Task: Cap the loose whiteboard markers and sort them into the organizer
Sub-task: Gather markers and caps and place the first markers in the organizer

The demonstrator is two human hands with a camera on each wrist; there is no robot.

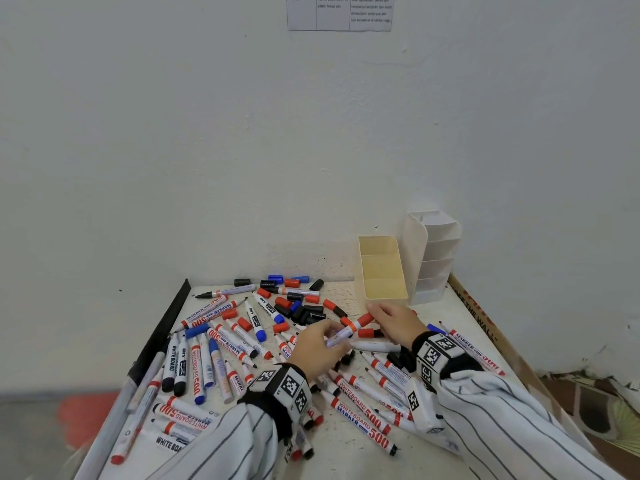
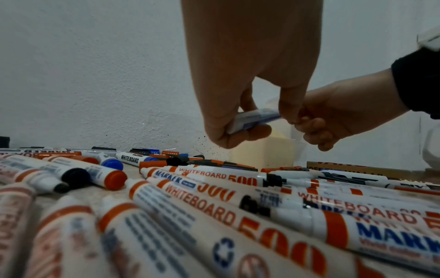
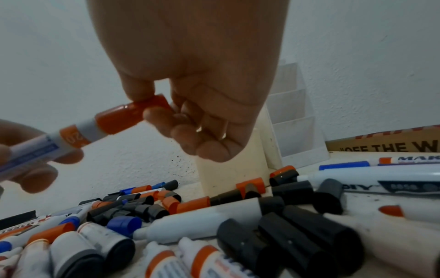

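Both our hands hold one marker (image 1: 349,329) above the table's (image 1: 343,455) crowded middle: left hand (image 1: 320,348) grips its barrel, right hand (image 1: 394,322) pinches its red cap (image 3: 132,115).

At six o'clock on the desk, a red marker (image 1: 363,423) reads "WHITEBOARD MARKER 500". At nine o'clock, the black-capped marker (image 1: 170,365) says "WHITE BOARD". The cardboard box (image 3: 383,143) at three o'clock shows "OFF THE W".

markers (image 1: 221,355) strewn on table (image 1: 349,455); organizer (image 1: 382,268) back right, seemingly against wall (image 1: 207,133).
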